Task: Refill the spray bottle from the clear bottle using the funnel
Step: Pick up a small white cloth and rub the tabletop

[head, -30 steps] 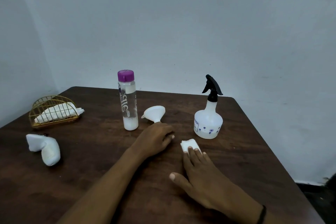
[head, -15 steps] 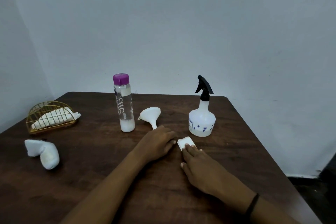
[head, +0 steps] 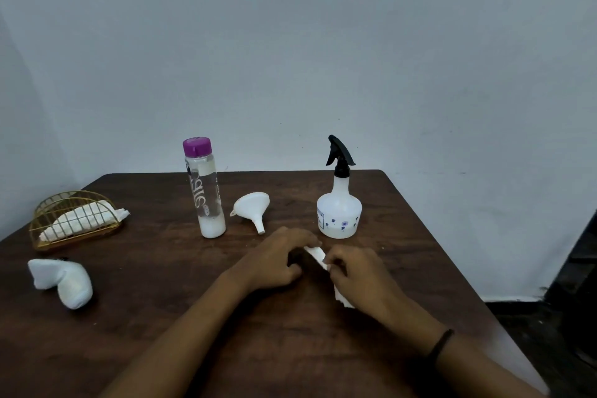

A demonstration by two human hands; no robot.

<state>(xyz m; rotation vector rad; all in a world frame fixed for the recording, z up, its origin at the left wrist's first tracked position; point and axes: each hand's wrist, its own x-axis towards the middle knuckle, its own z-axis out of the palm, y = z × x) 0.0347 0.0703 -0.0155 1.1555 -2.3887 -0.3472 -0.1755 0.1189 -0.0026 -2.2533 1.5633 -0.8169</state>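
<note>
Nearest to the camera, both hands meet just in front of the spray bottle (head: 339, 215). The right hand (head: 361, 278) pinches a white tissue (head: 318, 258) with curled fingers, and the left hand (head: 277, 260) is curled at the other end of the tissue; I cannot tell if it really grips it.

In my judgement, the risk is that a hand lifting from here knocks the funnel (head: 253, 208), which lies on its side just left of the spray bottle, or tips the tall clear bottle (head: 205, 191) further left. Both bottles are capped, so nothing can be poured yet.

One second ago the right hand lay flat on the folded tissue and the left rested apart; now they have come together and the tissue is lifted from the surface (head: 161, 317).
</note>
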